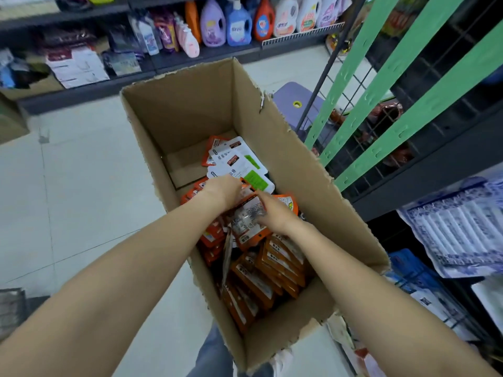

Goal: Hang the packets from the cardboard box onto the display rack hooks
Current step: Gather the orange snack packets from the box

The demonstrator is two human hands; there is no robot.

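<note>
In the head view, a tall open cardboard box (272,148) stands on the pale tiled floor (81,186), its top edges torn and ragged. Both bare forearms reach down into it. The left hand (221,190) is deep in the heap, fingers curled down among the packets; whether it actually grasps one cannot be told. The right hand (275,213) lies just beside it, its fingers curled onto a clear-fronted packet (247,213) with an orange border that lies on top of the pile, touching both hands. Below them, toward the near end of the box, orange packets (272,265) are stacked on edge in rows. At the far end, a few white packets (239,161) with green patches lie flat, next to a bare patch of the box bottom. To the right of the box stands the display rack (402,85), a dark wire grid with green perforated strips running slantwise across it. Across the aisle, shelves (190,53) carry detergent bottles (239,24). A purple stool (296,104) is behind the box.
</note>
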